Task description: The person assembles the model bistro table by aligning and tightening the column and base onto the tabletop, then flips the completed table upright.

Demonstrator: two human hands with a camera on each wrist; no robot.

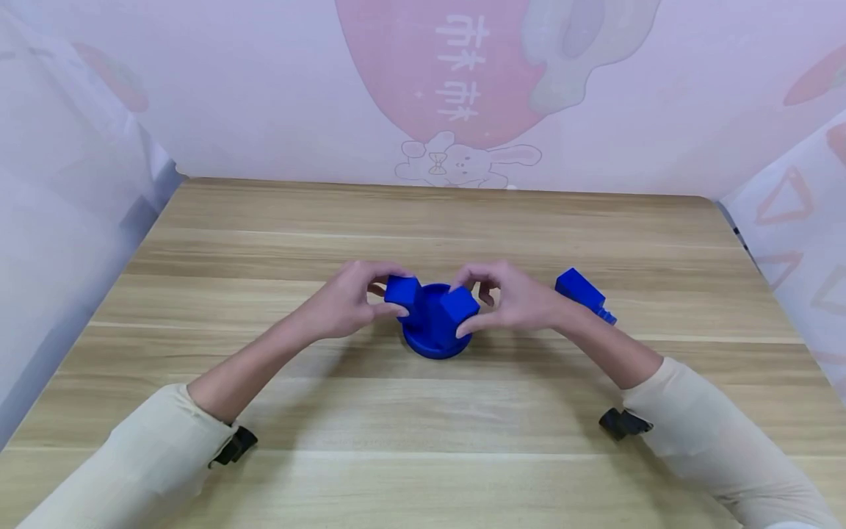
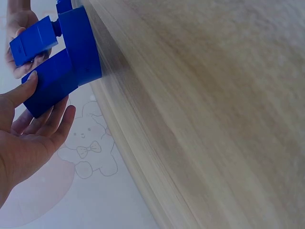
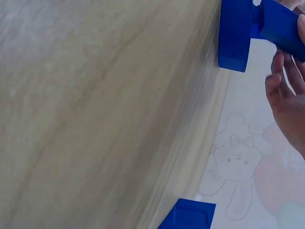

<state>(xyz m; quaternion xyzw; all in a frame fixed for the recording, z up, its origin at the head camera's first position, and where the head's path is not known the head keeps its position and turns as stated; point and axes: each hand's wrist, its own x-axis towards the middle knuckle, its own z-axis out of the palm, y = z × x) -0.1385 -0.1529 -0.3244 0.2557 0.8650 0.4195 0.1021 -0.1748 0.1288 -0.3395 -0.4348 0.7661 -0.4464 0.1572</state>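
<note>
A round blue base (image 1: 438,351) with a raised rim lies on the table between both hands. My left hand (image 1: 346,301) pinches a blue rectangular block (image 1: 402,292) between thumb and fingers; in the left wrist view this block (image 2: 52,86) meets the base (image 2: 83,47). With thumb and fingers, my right hand (image 1: 518,297) holds a second blue block (image 1: 460,303), which leans over the base's right side. A narrow neck joins that block (image 3: 276,26) to the base (image 3: 234,38) in the right wrist view, though whether it is seated cannot be told.
To the right, partly behind the right forearm, lies another blue block (image 1: 581,290) with a narrow stepped end. The wooden table (image 1: 423,455) reaches a printed backdrop (image 1: 264,88) at its far edge. Dark wrist-worn devices (image 1: 234,445) show at both sleeves.
</note>
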